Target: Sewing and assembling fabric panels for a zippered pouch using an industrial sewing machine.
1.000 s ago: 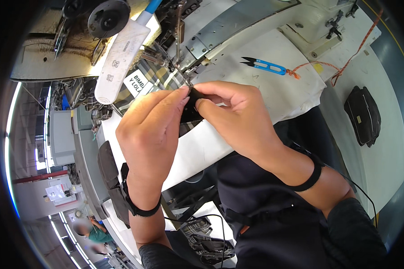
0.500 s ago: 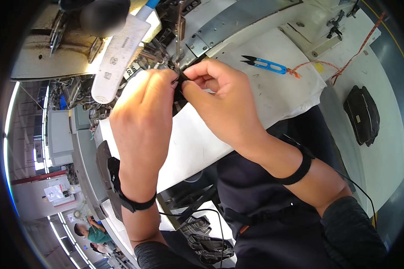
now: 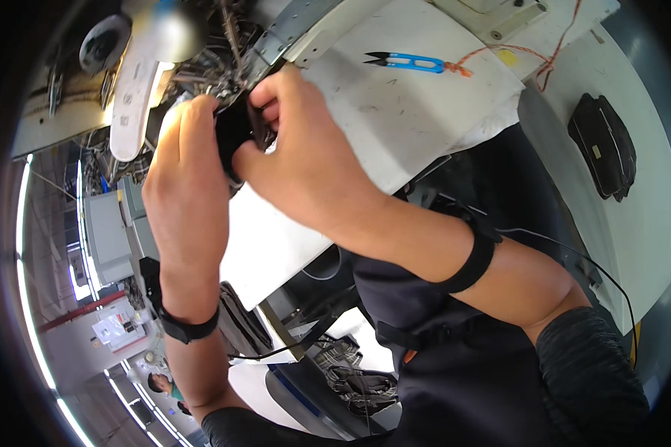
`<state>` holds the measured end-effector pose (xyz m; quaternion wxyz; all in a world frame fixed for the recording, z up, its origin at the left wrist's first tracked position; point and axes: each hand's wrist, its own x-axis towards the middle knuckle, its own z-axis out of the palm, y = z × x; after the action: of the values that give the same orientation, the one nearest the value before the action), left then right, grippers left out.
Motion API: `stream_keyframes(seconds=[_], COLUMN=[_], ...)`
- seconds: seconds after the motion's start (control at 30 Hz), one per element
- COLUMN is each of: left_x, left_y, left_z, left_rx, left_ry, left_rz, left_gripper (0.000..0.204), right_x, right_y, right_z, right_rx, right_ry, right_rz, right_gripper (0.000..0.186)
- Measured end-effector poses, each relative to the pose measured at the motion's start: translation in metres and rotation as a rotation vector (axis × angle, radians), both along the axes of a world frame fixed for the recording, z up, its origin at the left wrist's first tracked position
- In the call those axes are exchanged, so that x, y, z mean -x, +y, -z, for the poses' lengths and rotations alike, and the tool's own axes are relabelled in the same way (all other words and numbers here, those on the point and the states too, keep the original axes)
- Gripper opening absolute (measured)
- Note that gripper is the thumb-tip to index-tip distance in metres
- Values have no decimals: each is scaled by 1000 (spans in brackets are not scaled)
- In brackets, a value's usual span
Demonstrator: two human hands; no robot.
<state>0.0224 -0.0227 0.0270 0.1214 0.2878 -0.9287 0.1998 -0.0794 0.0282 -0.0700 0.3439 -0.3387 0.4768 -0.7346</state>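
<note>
- White table [image 3: 276, 246]: spreads beneath and right of the fingers, giving the work a flat rest.
- Sewing machine [image 3: 74, 112]: beyond and left of the fingers.
- Right hand [image 3: 298, 149]: fingers half curled, thumb against the black fabric; whether they close on it, I cannot tell.
- Left hand [image 3: 186, 179]: fingers bent together, apparently pinching the fabric's left edge; their thumb is hidden.
- Black fabric [image 3: 233, 138]: between both hands' fingers, probably held two-sided for steadiness; its visible long axis runs away from the wearer, far end toward the machine.
- Blue snips [image 3: 432, 65]: right of the fingers, blades pointing leftward, corded presumably against straying.
</note>
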Motion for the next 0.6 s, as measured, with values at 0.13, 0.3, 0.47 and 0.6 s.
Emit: stream_keyframes(seconds=[0.13,0.3,0.47,0.6], left_x=[0,6,2,4], left_y=[-7,4,-5,-5], left_z=[-11,-15,-7,-11], left_rx=[-4,-31,14,-132], left_ry=[-173,-131,-57,-22], left_rz=[155,55,222,203], left_gripper=[43,30,33,37], right_x=[20,37,31,27], right_y=[2,9,14,11], right_z=[11,1,4,13], right_rx=[33,-80,-8,60], right_ry=[-76,-148,-235,-344], right_rz=[-63,-253,-189,-193], right_gripper=[26,37,26,27])
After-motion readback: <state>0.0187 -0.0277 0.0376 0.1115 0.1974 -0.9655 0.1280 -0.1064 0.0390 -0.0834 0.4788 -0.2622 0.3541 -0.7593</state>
